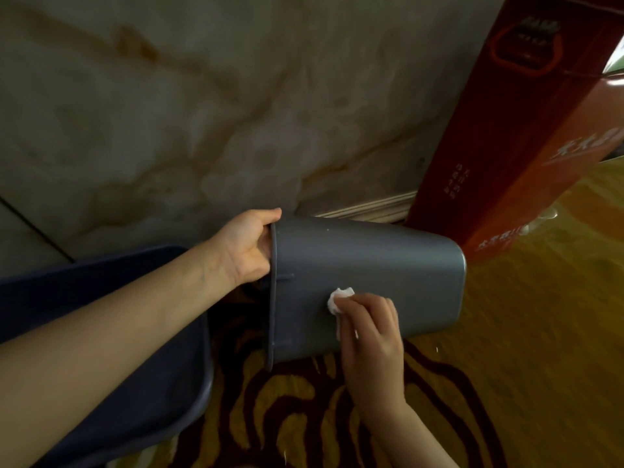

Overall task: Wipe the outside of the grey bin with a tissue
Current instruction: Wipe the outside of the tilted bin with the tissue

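The grey bin [364,265] is held on its side above the floor, its open rim to the left and its base to the right. My left hand [246,246] grips the rim at the upper left, fingers hidden inside the bin. My right hand [371,336] presses a small crumpled white tissue [339,298] against the bin's side wall, near its lower middle. Part of the tissue is hidden under my fingers.
A dark blue tub [141,349] lies under my left forearm. A tall red cardboard box [513,130] leans against the marbled wall [202,113] at the right, just behind the bin's base. The floor [540,332] is glossy yellow with dark red patterns.
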